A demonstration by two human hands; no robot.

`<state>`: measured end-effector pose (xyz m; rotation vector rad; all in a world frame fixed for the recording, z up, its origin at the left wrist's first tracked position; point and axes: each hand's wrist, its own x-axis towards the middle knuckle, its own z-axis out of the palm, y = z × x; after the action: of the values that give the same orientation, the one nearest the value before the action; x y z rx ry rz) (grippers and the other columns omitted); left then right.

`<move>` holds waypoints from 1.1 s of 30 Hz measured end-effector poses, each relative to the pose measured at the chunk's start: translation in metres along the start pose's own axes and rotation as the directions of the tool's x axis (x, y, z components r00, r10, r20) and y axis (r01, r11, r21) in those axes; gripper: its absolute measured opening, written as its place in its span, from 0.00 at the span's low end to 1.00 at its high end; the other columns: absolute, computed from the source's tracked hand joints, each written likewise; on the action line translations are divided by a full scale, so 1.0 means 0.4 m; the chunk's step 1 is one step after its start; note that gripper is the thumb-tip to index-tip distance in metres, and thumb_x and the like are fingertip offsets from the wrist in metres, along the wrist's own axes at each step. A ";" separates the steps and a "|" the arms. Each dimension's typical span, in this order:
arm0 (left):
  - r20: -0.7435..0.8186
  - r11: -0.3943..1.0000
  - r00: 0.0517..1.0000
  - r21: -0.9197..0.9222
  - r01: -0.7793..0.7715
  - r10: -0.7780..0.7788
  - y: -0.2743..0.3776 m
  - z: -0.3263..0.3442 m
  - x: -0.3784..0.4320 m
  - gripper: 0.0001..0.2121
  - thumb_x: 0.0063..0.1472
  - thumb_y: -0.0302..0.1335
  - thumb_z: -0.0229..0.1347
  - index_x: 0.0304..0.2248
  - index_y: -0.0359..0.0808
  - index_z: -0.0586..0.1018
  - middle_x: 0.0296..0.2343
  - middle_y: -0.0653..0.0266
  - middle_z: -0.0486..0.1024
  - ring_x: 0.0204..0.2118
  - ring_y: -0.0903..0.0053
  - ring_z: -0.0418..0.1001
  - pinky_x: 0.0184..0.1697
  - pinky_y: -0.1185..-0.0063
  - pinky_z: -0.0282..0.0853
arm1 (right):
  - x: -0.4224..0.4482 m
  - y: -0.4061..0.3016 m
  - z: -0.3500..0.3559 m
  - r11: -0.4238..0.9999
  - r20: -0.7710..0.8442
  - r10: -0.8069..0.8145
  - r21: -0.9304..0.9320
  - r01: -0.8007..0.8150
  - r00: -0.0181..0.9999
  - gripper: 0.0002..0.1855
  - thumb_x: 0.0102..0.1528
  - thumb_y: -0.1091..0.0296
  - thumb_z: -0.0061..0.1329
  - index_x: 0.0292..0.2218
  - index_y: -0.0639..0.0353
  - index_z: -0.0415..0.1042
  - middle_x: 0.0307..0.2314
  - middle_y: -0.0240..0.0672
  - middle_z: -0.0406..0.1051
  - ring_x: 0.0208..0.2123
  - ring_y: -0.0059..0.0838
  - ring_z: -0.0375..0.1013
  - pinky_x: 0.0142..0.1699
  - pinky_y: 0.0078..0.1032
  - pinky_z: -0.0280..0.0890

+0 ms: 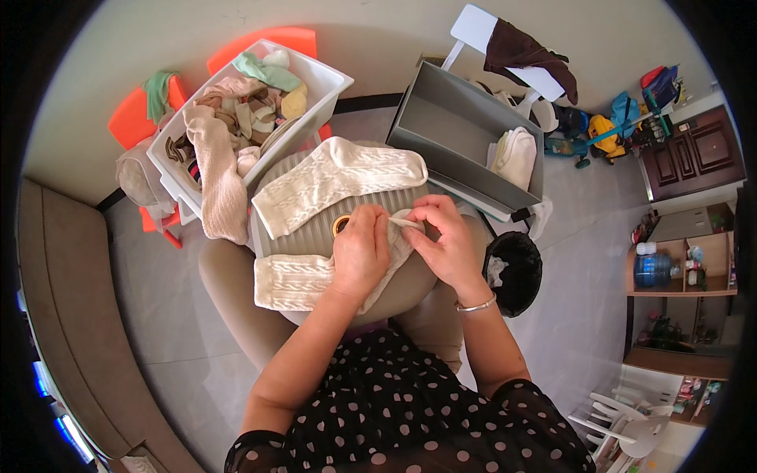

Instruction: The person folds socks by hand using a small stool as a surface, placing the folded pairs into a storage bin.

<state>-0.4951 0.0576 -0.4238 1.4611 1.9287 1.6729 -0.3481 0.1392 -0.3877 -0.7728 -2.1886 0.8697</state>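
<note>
A cream cable-knit sock [295,282] lies across the near part of a ridged grey surface [313,241] at my lap. Its toe end is pinched between my left hand [362,248] and my right hand [440,236], which wears a silver bangle. Fingertips of both hands meet on the bunched fabric, and my left hand covers the sock's middle. A matching cream sock [340,177] lies flat just beyond, its toe pointing right. Part of a round, dark-centred item with a yellow rim [340,224] shows beside my left hand.
A white bin [331,77] of mixed socks sits on an orange chair [284,38] at the far left, with a pink sock [216,171] hanging over its edge. On the right stand a grey box [437,112] holding folded socks [514,156] and a black-lined trash bin [520,284].
</note>
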 end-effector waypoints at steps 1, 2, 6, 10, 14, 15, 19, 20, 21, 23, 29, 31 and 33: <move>-0.001 1.000 1.000 -0.002 -0.002 0.002 0.007 -0.003 0.000 0.04 0.64 0.23 0.54 0.37 0.31 0.74 0.31 0.51 0.76 0.30 0.52 0.76 0.33 0.65 0.71 | 0.001 0.004 0.002 1.000 -0.001 -0.002 -0.002 0.002 1.000 0.13 0.52 0.78 0.57 0.40 0.60 0.75 0.41 0.33 0.70 0.34 0.20 0.70 0.38 0.19 0.67; 0.024 0.998 0.998 -0.030 0.059 -0.059 0.017 -0.008 -0.003 0.05 0.62 0.23 0.56 0.36 0.32 0.74 0.30 0.52 0.76 0.29 0.55 0.76 0.31 0.66 0.71 | 0.003 0.006 0.003 0.995 -0.004 0.079 0.068 -0.079 0.997 0.11 0.53 0.78 0.57 0.39 0.60 0.75 0.41 0.31 0.71 0.35 0.18 0.70 0.39 0.17 0.66; 0.087 0.997 0.993 0.001 0.078 -0.078 0.052 -0.019 -0.007 0.09 0.58 0.24 0.61 0.34 0.35 0.72 0.26 0.57 0.72 0.24 0.61 0.75 0.27 0.68 0.70 | -0.005 0.049 -0.010 0.871 0.026 0.308 0.395 -0.293 0.951 0.08 0.56 0.76 0.56 0.39 0.61 0.74 0.36 0.31 0.72 0.33 0.18 0.71 0.39 0.18 0.67; 0.152 0.996 0.988 0.084 -0.007 -0.006 0.029 -0.013 -0.017 0.10 0.55 0.24 0.63 0.30 0.36 0.72 0.25 0.60 0.71 0.21 0.63 0.73 0.24 0.68 0.69 | 0.015 0.040 -0.018 0.893 -0.009 0.335 0.323 -0.314 0.942 0.04 0.59 0.74 0.54 0.37 0.63 0.76 0.25 0.30 0.73 0.27 0.21 0.73 0.36 0.19 0.68; 0.166 0.971 0.979 0.184 -0.151 0.120 0.033 -0.015 -0.021 0.08 0.52 0.22 0.63 0.27 0.37 0.74 0.25 0.62 0.72 0.24 0.64 0.74 0.26 0.70 0.70 | 0.052 0.008 -0.043 0.980 0.221 0.189 -0.110 -0.168 0.957 0.07 0.53 0.75 0.57 0.36 0.61 0.81 0.29 0.38 0.76 0.29 0.29 0.76 0.36 0.24 0.69; 0.158 0.950 0.969 0.220 -0.224 0.192 0.036 -0.014 -0.020 0.07 0.51 0.22 0.63 0.26 0.37 0.75 0.25 0.62 0.72 0.25 0.64 0.75 0.26 0.70 0.71 | 0.055 0.009 -0.045 0.980 0.220 0.187 -0.109 -0.166 0.957 0.07 0.53 0.75 0.57 0.36 0.61 0.81 0.29 0.38 0.76 0.29 0.29 0.76 0.36 0.24 0.69; 0.165 0.906 0.941 0.267 -0.329 0.294 0.032 -0.003 -0.022 0.05 0.50 0.23 0.62 0.27 0.38 0.78 0.25 0.65 0.72 0.26 0.66 0.75 0.26 0.70 0.72 | 0.058 0.018 -0.043 0.978 0.285 0.046 -0.206 0.014 0.957 0.07 0.52 0.74 0.57 0.35 0.60 0.80 0.28 0.36 0.74 0.29 0.36 0.76 0.35 0.28 0.70; 0.176 0.896 0.938 0.288 -0.339 0.298 0.031 -0.002 -0.025 0.05 0.50 0.23 0.63 0.27 0.38 0.79 0.25 0.66 0.72 0.26 0.67 0.75 0.26 0.71 0.72 | 0.057 0.022 -0.041 0.943 0.276 -0.037 -0.308 0.125 0.960 0.07 0.51 0.74 0.57 0.34 0.59 0.80 0.27 0.35 0.73 0.29 0.37 0.75 0.33 0.29 0.70; 0.188 0.885 0.934 0.308 -0.349 0.302 0.030 -0.001 -0.027 0.04 0.50 0.24 0.63 0.27 0.39 0.79 0.25 0.67 0.73 0.26 0.68 0.76 0.26 0.71 0.72 | 0.059 0.024 -0.036 0.943 0.276 -0.037 -0.308 0.124 0.960 0.07 0.51 0.74 0.57 0.34 0.59 0.80 0.27 0.35 0.73 0.29 0.37 0.75 0.33 0.29 0.70; 0.186 0.870 0.928 0.326 -0.369 0.323 0.026 0.001 -0.028 0.03 0.50 0.24 0.61 0.25 0.39 0.78 0.24 0.67 0.71 0.25 0.70 0.75 0.25 0.73 0.71 | 0.071 0.031 -0.028 0.828 0.328 -0.235 -0.425 0.365 0.915 0.04 0.49 0.74 0.56 0.30 0.57 0.77 0.25 0.34 0.70 0.29 0.39 0.74 0.32 0.32 0.69; 0.218 0.845 0.913 0.351 -0.404 0.346 0.026 0.003 -0.028 0.01 0.49 0.24 0.57 0.24 0.41 0.77 0.23 0.68 0.69 0.24 0.73 0.74 0.24 0.75 0.71 | 0.101 0.037 -0.043 0.844 0.274 -0.234 -0.419 0.335 0.933 0.04 0.51 0.74 0.54 0.28 0.58 0.70 0.26 0.35 0.70 0.29 0.40 0.73 0.32 0.34 0.68; 0.222 0.840 0.912 0.359 -0.406 0.346 0.025 0.001 -0.027 0.01 0.49 0.24 0.57 0.24 0.41 0.78 0.23 0.68 0.69 0.24 0.73 0.74 0.24 0.75 0.70 | 0.105 0.038 -0.039 0.869 0.221 -0.231 -0.391 0.303 0.947 0.04 0.53 0.74 0.54 0.29 0.59 0.70 0.26 0.36 0.69 0.29 0.41 0.72 0.32 0.35 0.67; 0.265 0.840 0.902 0.344 -0.419 0.342 0.018 -0.002 -0.028 0.04 0.50 0.25 0.60 0.28 0.43 0.82 0.24 0.69 0.70 0.26 0.73 0.73 0.27 0.73 0.69 | 0.104 0.039 -0.032 0.893 0.168 -0.224 -0.359 0.271 0.960 0.04 0.55 0.75 0.53 0.31 0.60 0.69 0.26 0.37 0.69 0.28 0.43 0.72 0.33 0.36 0.67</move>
<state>-0.4862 0.0478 -0.4222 2.2007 2.0422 1.2407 -0.3597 0.1827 -0.3776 -0.6049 -2.5372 0.3746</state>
